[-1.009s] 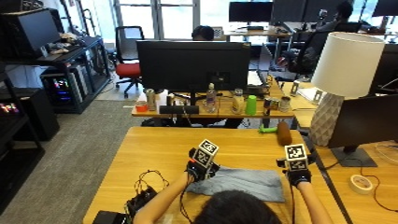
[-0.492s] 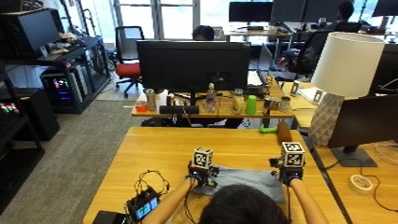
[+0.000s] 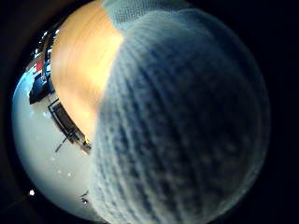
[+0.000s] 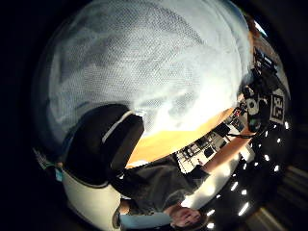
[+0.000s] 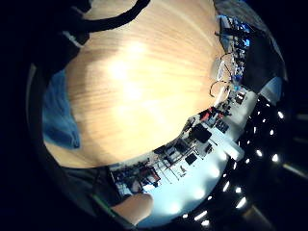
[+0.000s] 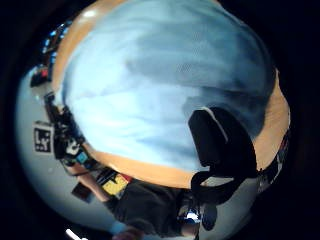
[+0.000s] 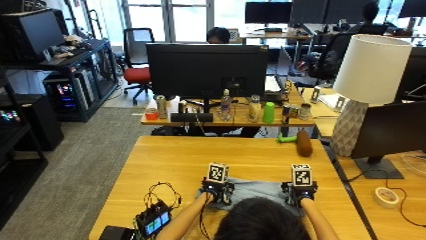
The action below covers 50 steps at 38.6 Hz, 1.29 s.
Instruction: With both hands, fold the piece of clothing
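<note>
Here, a long wooden table (image 7: 200, 155) fills the near part of the scene, and behind it stands a second desk carrying a large dark monitor (image 7: 206, 70) with a row of bottles and cans in front of it. At the far right a white lamp (image 7: 369, 85) rises beside another dark screen. On the near table, close to the person's head at the lower edge, lies the piece of clothing (image 7: 256, 189), a grey-blue garment spread flat on the wood, partly hidden by the head. The left hand (image 7: 216, 190) sits at the garment's left edge and the right hand (image 7: 299, 192) at its right edge, both low over the fabric. From the left palm's thumb side, the pale cloth fills most of the view and a gloved thumb (image 4: 120, 139) lies across it; the right palm's thumb side shows a thumb (image 6: 215, 140) likewise against the cloth. Whether either hand pinches the fabric or merely presses on it I cannot tell. Near the table's left front corner sits a small device with a lit screen (image 7: 154, 222) and tangled wires. A roll of tape (image 7: 385, 196) lies on the desk at the right.
</note>
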{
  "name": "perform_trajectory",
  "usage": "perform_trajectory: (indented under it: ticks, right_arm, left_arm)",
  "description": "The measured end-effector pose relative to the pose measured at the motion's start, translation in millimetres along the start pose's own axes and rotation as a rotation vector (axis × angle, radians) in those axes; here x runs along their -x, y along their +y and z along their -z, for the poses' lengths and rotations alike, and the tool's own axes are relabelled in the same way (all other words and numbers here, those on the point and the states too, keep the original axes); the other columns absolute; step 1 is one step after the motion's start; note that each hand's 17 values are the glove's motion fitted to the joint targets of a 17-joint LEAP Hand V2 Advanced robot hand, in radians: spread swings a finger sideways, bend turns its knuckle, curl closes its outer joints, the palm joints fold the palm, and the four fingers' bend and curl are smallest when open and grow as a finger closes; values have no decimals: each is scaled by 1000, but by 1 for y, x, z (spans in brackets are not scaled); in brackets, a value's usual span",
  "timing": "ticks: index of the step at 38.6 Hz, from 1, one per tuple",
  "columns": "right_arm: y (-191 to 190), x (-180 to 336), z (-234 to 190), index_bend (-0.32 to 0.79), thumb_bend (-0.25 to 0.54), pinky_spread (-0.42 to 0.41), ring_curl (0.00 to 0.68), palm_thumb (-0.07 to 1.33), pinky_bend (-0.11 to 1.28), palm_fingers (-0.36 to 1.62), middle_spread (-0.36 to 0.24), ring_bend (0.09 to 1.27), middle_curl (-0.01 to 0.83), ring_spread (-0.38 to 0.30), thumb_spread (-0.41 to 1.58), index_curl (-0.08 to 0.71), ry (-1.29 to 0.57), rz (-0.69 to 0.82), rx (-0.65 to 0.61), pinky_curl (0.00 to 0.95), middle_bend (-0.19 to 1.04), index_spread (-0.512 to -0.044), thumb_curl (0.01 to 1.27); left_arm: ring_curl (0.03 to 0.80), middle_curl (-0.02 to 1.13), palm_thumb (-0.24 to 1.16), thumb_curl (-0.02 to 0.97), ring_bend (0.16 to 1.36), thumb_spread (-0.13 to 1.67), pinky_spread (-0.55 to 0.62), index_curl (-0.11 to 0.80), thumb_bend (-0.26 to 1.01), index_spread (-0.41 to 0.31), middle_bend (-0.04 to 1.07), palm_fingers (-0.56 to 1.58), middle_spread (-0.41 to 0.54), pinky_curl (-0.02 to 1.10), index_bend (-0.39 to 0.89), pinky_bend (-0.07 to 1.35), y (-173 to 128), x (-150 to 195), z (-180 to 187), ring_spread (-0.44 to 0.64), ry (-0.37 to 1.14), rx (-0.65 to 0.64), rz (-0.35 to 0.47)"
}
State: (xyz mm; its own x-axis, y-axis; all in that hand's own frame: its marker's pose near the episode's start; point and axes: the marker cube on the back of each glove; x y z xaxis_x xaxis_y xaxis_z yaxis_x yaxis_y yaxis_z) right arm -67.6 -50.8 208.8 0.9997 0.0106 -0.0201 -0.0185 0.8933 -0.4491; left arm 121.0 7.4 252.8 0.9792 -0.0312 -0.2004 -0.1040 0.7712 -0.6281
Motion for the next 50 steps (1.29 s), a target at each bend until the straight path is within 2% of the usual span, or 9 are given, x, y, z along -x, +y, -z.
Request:
perform_trajectory:
  ticks: [7, 10, 13, 14, 15, 20, 33, 39, 50]
  right_arm:
    - [-4, 8, -6, 71, 3, -52, 390, 800, 769, 475, 10, 559, 320, -56, 1283, 151, -94, -14, -100, 398, 169, -265, 303]
    - [-6, 12, -4, 108, 47, -125, 389, 914, 740, 749, -43, 624, 339, -108, 1241, 160, -142, 2, -182, 372, 209, -278, 329]
    - [-6, 16, -3, 140, 72, -192, 399, 995, 726, 911, -71, 640, 354, -136, 1188, 183, -164, 22, -229, 373, 210, -281, 348]
    - [-6, 16, -3, 96, 56, -177, 391, 974, 712, 809, -71, 616, 352, -133, 1192, 172, -166, 20, -232, 367, 195, -282, 341]
    - [-5, 16, -3, 153, 77, -217, 422, 1028, 723, 982, -86, 656, 368, -154, 1162, 204, -166, 9, -231, 386, 215, -281, 356]
    - [-7, 13, 2, 181, 83, -273, 430, 1102, 700, 1198, -120, 652, 380, -192, 1072, 246, -185, -62, -252, 387, 196, -272, 379]
    - [-8, 13, 8, 182, 35, -333, 448, 1181, 652, 1310, -151, 667, 419, -225, 875, 332, -136, -143, -151, 393, 202, -260, 419]
    - [-13, 20, 15, 179, 13, -341, 448, 1205, 650, 1319, -150, 669, 430, -224, 822, 354, -151, -75, -168, 394, 199, -259, 433]
    - [-15, 23, 19, 174, -13, -345, 449, 1225, 649, 1317, -151, 670, 446, -223, 775, 380, -176, -41, -167, 399, 199, -257, 448]
  left_arm:
    - [354, 281, 215, 274, 527, 1048, 318, 293, -24, -2, 155, 8, 208, 388, 152, 573, 2, -1, -1, 282, -6, 22, -22]
    - [353, 280, 208, 269, 535, 1048, 316, 291, -26, -3, 163, 0, 209, 383, 145, 570, 1, -1, -1, 284, -7, 22, -12]
    - [353, 277, 207, 267, 543, 1048, 316, 292, -25, -4, 159, -6, 214, 381, 149, 573, 3, -2, -2, 286, -6, 47, -16]
    - [352, 276, 207, 266, 542, 1048, 315, 292, -25, -4, 162, -4, 211, 380, 147, 575, 4, -2, -2, 286, -4, 57, -22]
    - [350, 277, 206, 265, 539, 1048, 318, 293, -24, -4, 162, -9, 215, 380, 151, 576, 5, -2, -3, 288, -3, 64, -27]
    - [350, 273, 206, 262, 545, 1048, 320, 293, -24, -5, 162, -15, 218, 376, 146, 578, 0, -3, -2, 295, 14, 9, -37]
    - [339, 271, 210, 258, 532, 1056, 356, 300, -22, -6, 163, -27, 221, 364, 152, 569, 3, -3, -1, 315, 10, 37, -24]
    - [338, 269, 211, 256, 537, 1058, 344, 302, -22, -6, 164, -2, 221, 362, 156, 574, 0, -2, 4, 307, -2, -3, -21]
    - [337, 279, 249, 261, 553, 1070, 291, 309, -17, -6, 170, 95, 203, 362, 157, 585, 0, -7, 6, 279, -18, 22, -112]
